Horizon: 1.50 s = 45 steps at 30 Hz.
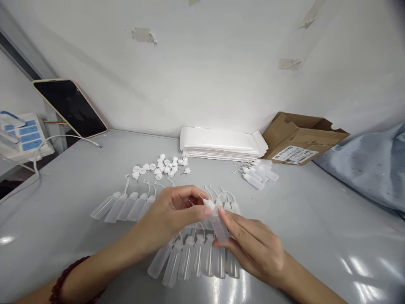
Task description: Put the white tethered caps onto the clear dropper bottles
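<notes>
My right hand (253,247) grips a small translucent squeeze bottle (219,226), tilted, over the grey table (316,219). My left hand (172,213) pinches a white needle-tip cap (209,204) at the bottle's neck. Under my hands lies a row of several like bottles (193,259). Another row of bottles (125,206) lies to the left. Loose white caps (163,165) are scattered further back. A small heap of capped bottles (257,173) lies at the back right.
A stack of white bags (221,143) leans by the wall. A torn cardboard box (300,137) is at the back right, blue cloth (370,164) beyond it. A phone (69,107) stands propped at the left, with a cable (38,160) and a blue-buttoned device (22,135).
</notes>
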Available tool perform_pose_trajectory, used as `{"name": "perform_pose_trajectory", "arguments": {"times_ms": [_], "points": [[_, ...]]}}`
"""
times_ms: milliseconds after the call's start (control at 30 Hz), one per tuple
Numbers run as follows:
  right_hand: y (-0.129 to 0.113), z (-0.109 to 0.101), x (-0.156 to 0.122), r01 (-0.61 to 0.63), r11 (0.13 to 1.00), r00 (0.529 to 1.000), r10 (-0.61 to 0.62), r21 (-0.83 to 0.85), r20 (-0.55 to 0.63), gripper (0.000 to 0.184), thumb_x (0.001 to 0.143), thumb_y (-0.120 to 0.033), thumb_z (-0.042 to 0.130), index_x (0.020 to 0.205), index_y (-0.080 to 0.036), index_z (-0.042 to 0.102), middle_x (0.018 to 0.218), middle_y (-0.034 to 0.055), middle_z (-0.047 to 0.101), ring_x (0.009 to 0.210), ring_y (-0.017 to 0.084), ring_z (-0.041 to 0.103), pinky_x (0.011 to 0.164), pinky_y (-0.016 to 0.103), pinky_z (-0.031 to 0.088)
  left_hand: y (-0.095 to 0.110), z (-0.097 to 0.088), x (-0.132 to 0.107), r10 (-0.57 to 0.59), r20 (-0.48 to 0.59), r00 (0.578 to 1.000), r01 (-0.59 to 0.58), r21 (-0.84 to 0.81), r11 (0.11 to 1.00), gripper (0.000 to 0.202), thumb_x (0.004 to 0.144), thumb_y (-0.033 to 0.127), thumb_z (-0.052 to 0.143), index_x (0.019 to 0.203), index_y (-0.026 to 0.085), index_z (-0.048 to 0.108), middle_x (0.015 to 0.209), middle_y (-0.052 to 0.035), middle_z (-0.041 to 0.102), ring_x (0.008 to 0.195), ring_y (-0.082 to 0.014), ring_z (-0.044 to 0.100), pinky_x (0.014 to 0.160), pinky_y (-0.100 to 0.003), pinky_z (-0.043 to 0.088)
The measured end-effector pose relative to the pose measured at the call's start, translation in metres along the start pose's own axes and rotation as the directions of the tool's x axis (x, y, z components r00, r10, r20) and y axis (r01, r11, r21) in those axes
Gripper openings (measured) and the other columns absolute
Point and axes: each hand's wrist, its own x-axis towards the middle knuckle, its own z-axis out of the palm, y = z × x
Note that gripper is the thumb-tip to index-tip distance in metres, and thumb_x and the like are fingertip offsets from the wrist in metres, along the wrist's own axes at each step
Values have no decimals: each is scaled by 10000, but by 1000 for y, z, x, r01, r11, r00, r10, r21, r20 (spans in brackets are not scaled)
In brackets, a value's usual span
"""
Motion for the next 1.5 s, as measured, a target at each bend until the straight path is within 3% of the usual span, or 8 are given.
{"name": "perform_pose_trajectory", "arguments": {"times_ms": [200, 433, 600, 833, 1033, 1167, 1300, 1500], "points": [[3, -9, -5, 47, 991, 994, -34, -129, 108, 637, 858, 14, 539, 1448, -87, 318, 1151, 204, 691, 1059, 235, 673, 719, 302, 646, 15, -13, 1, -4, 1, 1000, 3, 285, 959, 89, 738, 284, 724, 761, 205, 692, 718, 4, 590, 701, -150, 537, 628, -244, 434], [-3, -8, -3, -108, 992, 994, 107, 67, 30, 565, 860, -22, 549, 1400, -128, 423, 1010, 149, 738, 926, 219, 710, 639, 284, 633, 12, -20, 5, -111, 113, 987, 96, 130, 987, 115, 731, 297, 753, 822, 232, 722, 703, 16, 653, 650, -132, 608, 640, -238, 515], [-9, -6, 3, -422, 757, 902, 406, 499, 146, 363, 872, -95, 540, 1222, -192, 538, 756, 30, 724, 604, 151, 689, 542, 272, 585, 9, -19, 5, -2, 169, 986, -27, 166, 986, 102, 760, 277, 735, 857, 247, 732, 778, 6, 678, 717, -139, 621, 654, -219, 510], [-12, -7, 7, -561, 617, 817, 521, 552, 249, 236, 865, -145, 570, 1088, -208, 525, 789, 25, 712, 661, 160, 700, 576, 273, 569, 13, -11, 2, 72, 185, 980, -115, 230, 966, 96, 807, 268, 689, 894, 238, 718, 802, 3, 676, 734, -142, 620, 681, -229, 511], [-10, -4, 11, -621, 289, 720, 578, 729, 384, 127, 899, -211, 549, 1021, -216, 514, 801, 21, 694, 719, 150, 701, 578, 256, 574, 10, -5, -1, 276, 203, 939, -339, 439, 832, 110, 846, 251, 642, 926, 226, 714, 814, -6, 689, 710, -136, 619, 662, -223, 490], [-11, -1, 7, -612, 475, 748, 609, 633, 266, 155, 876, -185, 585, 1023, -220, 551, 793, 12, 684, 666, 139, 671, 571, 251, 564, 11, -3, -2, 328, 181, 927, -373, 509, 775, 111, 846, 237, 632, 923, 228, 712, 785, -1, 683, 689, -137, 619, 647, -224, 477], [-11, 0, 5, -492, 730, 852, 515, 474, 91, 268, 838, -95, 610, 1075, -219, 602, 969, 45, 696, 837, 161, 671, 689, 266, 564, 11, -3, -2, 278, 168, 946, -324, 494, 807, 103, 840, 242, 633, 916, 231, 701, 793, 3, 677, 700, -137, 612, 660, -220, 483], [-10, -1, 9, -360, 817, 914, 406, 451, -6, 375, 826, -17, 588, 1158, -190, 611, 1024, 86, 693, 971, 188, 650, 819, 317, 554, 10, -2, -3, 286, 136, 949, -314, 512, 799, 85, 828, 239, 621, 870, 215, 691, 758, -2, 663, 698, -145, 602, 676, -239, 485]]}}
